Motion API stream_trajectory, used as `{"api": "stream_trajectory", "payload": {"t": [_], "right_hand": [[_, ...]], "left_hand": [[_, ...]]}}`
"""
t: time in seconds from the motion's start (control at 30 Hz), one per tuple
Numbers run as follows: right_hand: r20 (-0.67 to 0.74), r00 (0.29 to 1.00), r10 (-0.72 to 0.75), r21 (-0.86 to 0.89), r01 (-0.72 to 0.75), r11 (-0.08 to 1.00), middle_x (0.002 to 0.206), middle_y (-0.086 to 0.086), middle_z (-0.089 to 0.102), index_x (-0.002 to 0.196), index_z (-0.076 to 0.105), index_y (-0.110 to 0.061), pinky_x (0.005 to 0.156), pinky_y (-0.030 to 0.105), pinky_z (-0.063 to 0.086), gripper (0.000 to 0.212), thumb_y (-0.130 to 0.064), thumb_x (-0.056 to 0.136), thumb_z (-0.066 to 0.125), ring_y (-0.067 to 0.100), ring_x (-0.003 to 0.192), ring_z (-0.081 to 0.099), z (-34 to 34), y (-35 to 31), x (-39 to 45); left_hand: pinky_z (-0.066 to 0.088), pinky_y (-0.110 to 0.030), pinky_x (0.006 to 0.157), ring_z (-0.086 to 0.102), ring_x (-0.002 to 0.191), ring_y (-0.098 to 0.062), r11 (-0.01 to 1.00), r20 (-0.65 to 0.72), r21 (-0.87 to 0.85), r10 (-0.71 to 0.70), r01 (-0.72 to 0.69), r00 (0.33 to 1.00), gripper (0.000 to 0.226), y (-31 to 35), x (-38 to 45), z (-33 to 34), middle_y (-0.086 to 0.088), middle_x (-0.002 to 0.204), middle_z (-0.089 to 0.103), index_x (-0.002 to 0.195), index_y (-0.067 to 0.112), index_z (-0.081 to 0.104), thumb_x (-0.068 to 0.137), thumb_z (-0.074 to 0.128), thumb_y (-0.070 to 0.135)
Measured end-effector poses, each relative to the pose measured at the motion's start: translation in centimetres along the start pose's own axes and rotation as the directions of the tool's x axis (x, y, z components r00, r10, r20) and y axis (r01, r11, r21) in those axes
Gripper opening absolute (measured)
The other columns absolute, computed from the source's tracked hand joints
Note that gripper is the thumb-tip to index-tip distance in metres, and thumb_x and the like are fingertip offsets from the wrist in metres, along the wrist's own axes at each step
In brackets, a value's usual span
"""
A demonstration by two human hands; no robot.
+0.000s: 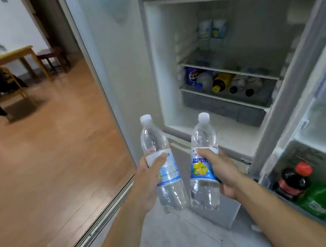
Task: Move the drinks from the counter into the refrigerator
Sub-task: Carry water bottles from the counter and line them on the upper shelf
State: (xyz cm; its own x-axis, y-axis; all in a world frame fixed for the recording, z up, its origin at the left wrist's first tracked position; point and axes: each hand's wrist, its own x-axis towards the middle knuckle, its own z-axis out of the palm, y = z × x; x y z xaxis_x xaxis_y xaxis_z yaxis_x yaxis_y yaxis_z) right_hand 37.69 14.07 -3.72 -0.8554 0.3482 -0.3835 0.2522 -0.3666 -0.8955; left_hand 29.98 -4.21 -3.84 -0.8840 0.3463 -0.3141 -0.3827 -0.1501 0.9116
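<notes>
Head view: at lower centre of the frame, the left hand [146,182] holds a clear bottle [161,166], fingers curled round its label. Just right of it, the right hand [223,172] grips a second bottle [204,162] the same way, thumb across the blue and yellow label. Both bottles stand nearly upright, white caps up, close together but apart. Behind them, at upper right, the fridge [232,51] stands open, with drinks lying on its lower shelf [229,85]. At right, the door [316,119] rack holds a dark bottle [292,181] and a green bottle [321,200].
</notes>
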Motion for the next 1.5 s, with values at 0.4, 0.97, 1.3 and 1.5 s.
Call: {"api": "stream_trajectory", "payload": {"t": [0.4, 0.97, 1.3, 1.5], "right_hand": [[-0.38, 0.913, -0.151, 0.13, 0.215, 0.968, 0.097, 0.015, 0.072, 0.114, 0.055, -0.021, 0.062, 0.047, 0.061, 0.043, -0.016, 0.078, 0.079, 0.029, 0.072, 0.073, 4.6, -8.1, 4.7], [-0.636, 0.604, -0.479, -0.108, 0.545, 0.831, 0.1, -0.003, 0.071, 0.107, 0.054, -0.035, 0.068, 0.03, 0.06, 0.052, -0.016, 0.07, 0.084, 0.014, 0.084, 0.073, -1.0, -16.9, 16.9], [-0.727, 0.431, -0.534, -0.212, 0.599, 0.772, 0.107, 0.0, 0.069, 0.123, 0.054, -0.026, 0.081, 0.034, 0.058, 0.059, -0.013, 0.072, 0.083, 0.016, 0.096, 0.069, -5.8, -23.6, 25.9], [-0.707, 0.385, -0.593, -0.263, 0.635, 0.726, 0.107, 0.002, 0.069, 0.127, 0.051, -0.017, 0.075, 0.03, 0.061, 0.062, -0.007, 0.073, 0.081, 0.012, 0.091, 0.071, -8.0, -26.8, 30.3]], "left_hand": [[0.06, -0.047, 0.08, 0.072, 0.088, -0.027, 0.993, 0.335, 0.064, 0.07, -0.097, 0.94, 0.041, 10.8, 13.1, 2.5, -0.011, 0.101, 0.074, 0.106, 0.026, 0.065, 0.07, 0.079, 0.038], [0.058, -0.032, 0.076, 0.072, 0.093, -0.015, 0.929, 0.458, 0.212, 0.179, -0.303, 0.87, 0.033, 14.5, 25.9, 13.3, 0.002, 0.104, 0.073, 0.112, 0.026, 0.056, 0.086, 0.076, 0.019], [0.052, -0.051, 0.098, 0.064, 0.113, -0.034, 0.932, 0.468, 0.179, 0.2, -0.314, 0.861, 0.045, 18.1, 35.2, 24.1, -0.015, 0.125, 0.064, 0.128, 0.009, 0.054, 0.088, 0.074, 0.015], [0.053, -0.044, 0.096, 0.061, 0.119, -0.029, 0.849, 0.537, 0.225, 0.3, -0.477, 0.788, 0.055, 18.8, 39.8, 29.5, -0.014, 0.13, 0.06, 0.138, 0.008, 0.046, 0.089, 0.072, 0.015]]}}
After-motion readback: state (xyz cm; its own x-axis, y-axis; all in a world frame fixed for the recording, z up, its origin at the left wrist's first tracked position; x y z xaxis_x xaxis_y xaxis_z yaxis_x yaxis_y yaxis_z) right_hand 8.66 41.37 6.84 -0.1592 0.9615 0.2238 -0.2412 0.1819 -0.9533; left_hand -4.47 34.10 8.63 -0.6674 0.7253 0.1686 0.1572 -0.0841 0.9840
